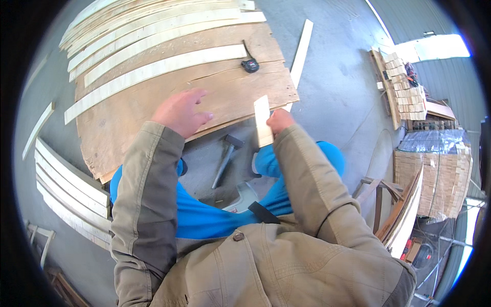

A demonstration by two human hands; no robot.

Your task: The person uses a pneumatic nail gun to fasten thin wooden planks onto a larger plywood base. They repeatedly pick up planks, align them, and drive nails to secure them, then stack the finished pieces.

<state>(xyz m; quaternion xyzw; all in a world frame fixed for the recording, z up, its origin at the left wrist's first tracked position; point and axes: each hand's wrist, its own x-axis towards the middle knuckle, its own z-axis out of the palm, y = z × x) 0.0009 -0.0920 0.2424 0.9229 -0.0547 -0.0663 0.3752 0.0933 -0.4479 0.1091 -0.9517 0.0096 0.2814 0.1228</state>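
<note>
My right hand [280, 121] is closed round the edge of a short, pale wooden board [262, 115], which stands tilted beside the near right edge of a plywood sheet [232, 89]. Over the sheet's near part is my left hand [181, 111], empty, with thumb and fingers apart. Whether it touches the plywood I cannot tell. Beyond both hands, a black tape measure [250, 65] lies on the sheet by the end of a long pale plank [163, 70]. A hammer [225, 159] rests below the sheet's near edge, between my legs.
Several long planks [148, 25] are stacked at the sheet's far side, and more boards [69, 192] lie on the floor at left. One narrow plank [302, 53] lies beyond the right edge. Wrapped timber [434, 174] and piled wood blocks [406, 87] stand at right.
</note>
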